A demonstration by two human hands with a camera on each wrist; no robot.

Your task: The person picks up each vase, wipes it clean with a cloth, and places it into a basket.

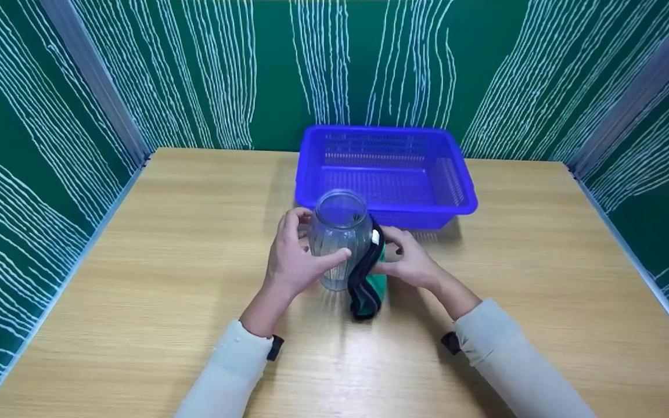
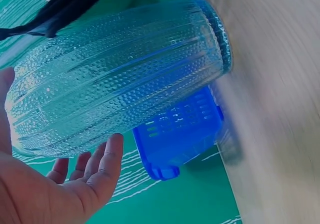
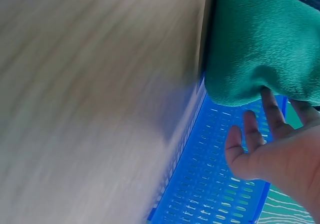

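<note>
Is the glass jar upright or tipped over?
Upright: the jar shows its open mouth on top and its base down toward the table.

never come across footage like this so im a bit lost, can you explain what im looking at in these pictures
There's no robot here, just a person working bare-handed. The widest picture comes from a camera on the head, looking down; the other two come from cameras on the wrists, so they look turned sideways. The left hand curls round a clear glass jar. The right hand holds a green cloth item with a dark edge beside it; whether the two touch is hard to tell. Just beyond them, a blue plastic basket sits on a wooden table.
</note>
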